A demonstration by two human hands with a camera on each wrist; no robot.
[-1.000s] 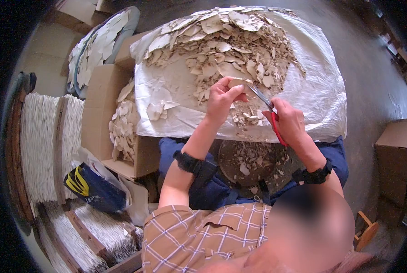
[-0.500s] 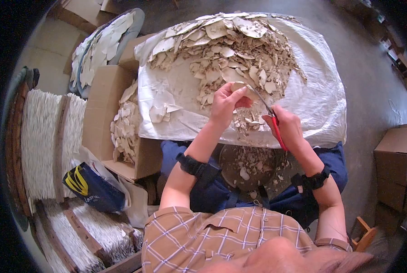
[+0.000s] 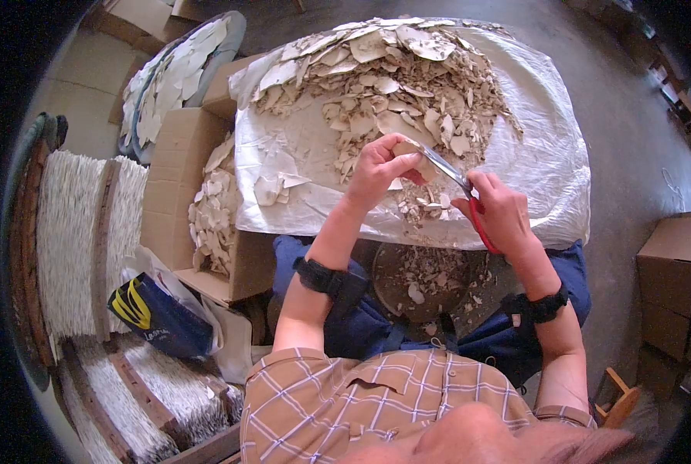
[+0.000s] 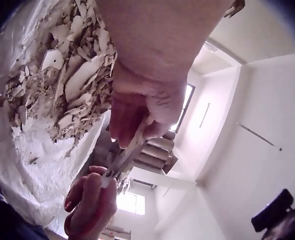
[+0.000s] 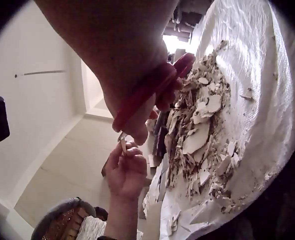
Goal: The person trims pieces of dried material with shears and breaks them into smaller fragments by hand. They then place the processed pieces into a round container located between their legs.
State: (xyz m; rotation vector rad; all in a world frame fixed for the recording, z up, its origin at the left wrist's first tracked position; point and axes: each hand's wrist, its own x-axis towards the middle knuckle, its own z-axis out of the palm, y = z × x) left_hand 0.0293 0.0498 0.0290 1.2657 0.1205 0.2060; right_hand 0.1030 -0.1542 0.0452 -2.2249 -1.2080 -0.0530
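Note:
My left hand (image 3: 375, 174) pinches a thin, pale flat piece (image 3: 410, 148) between thumb and fingers above the covered table. Red-handled scissors (image 3: 447, 165) are gripped in my right hand (image 3: 503, 210), their blades reaching up-left to the edge of that piece. In the left wrist view the blades (image 4: 118, 162) lie along the piece. The right wrist view shows the red handle (image 5: 145, 95) across my right palm. Just beyond both hands spreads a heap of similar dry, flaky pieces (image 3: 392, 81), large ones toward the back and small bits in front.
White sheeting (image 3: 535, 155) covers the table. A cardboard box (image 3: 177, 174) of pale pieces stands at its left, with a blue bag (image 3: 160, 319) below. Beneath the table edge sits a round container (image 3: 384, 290) with scraps. Bundled white stacks (image 3: 67, 247) line the left; more boxes (image 3: 670, 255) stand right.
The scissors have tilted slightly, and my right hand has shifted a little to the right. My left hand still holds the pale piece in nearly the same place.

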